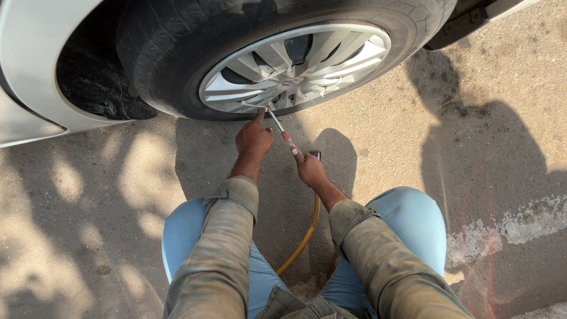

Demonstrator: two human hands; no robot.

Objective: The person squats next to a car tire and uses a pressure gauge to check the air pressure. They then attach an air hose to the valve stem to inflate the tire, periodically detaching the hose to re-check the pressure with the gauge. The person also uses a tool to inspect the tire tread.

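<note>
A car wheel with a silver spoked hubcap (295, 68) and black tyre (171, 59) fills the top of the head view. My left hand (254, 139) reaches to the rim's lower edge, fingers at the tip of a metal air chuck (276, 123). My right hand (310, 169) grips the chuck's handle end, where a yellow air hose (307, 233) leaves it and runs down between my knees. The chuck's tip meets the wheel at the valve, which my left fingers partly hide.
White car body (29, 71) and the dark wheel arch lie at the upper left. Rough concrete ground (472, 147) spreads all around, with shadows on the right. My knees in light blue trousers (413, 218) flank the hose.
</note>
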